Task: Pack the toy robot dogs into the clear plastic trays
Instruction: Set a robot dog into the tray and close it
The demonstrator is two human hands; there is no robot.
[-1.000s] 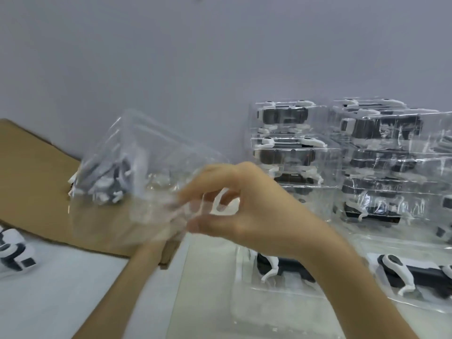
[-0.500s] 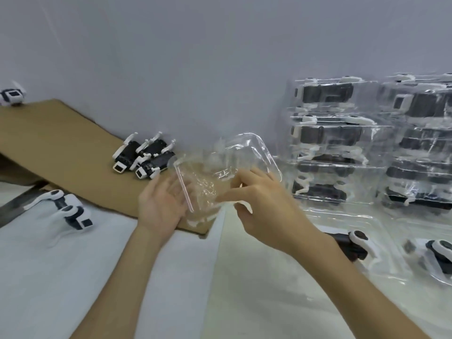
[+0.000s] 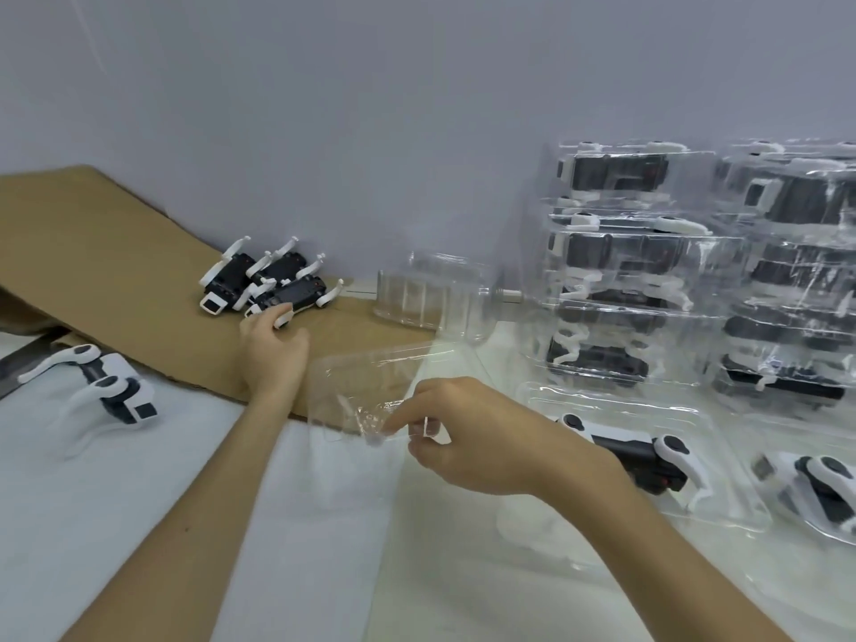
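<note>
Head view, Lee asking: which step is in hand?

Sam: Picking up a fresh dog, I'd judge. The left hand (image 3: 273,349) is out on the cardboard sheet (image 3: 92,252), fingers curled onto the nearest dog (image 3: 292,296) of the loose dogs (image 3: 252,275) huddled by the wall, pinching one white leg.

Lee: And the other hand?

Sam: The right hand (image 3: 463,437) pinches the near edge of an empty clear tray (image 3: 366,386) between thumb and forefinger. The tray sits low, partly over the cardboard's edge and partly over the table (image 3: 139,502), just right of the left wrist. I can see nothing in it.

Lee: How far along overall?

Sam: Well on, by the look of it. Packed trays (image 3: 648,271) stand stacked against the wall on the right, and the open trays (image 3: 741,516) in front of them are already filled. Unpacked are the huddle on the cardboard and a lone dog (image 3: 111,391) at far left.

Lee: What does the next move call for?

Sam: Lifting that dog clear of its neighbours — their legs look close enough to snag — then carrying it across to the tray and lining body and legs up with the moulded pocket. The right hand should hold the flimsy tray steady. Whether it rests flat or is held tilted, I cannot tell.
</note>
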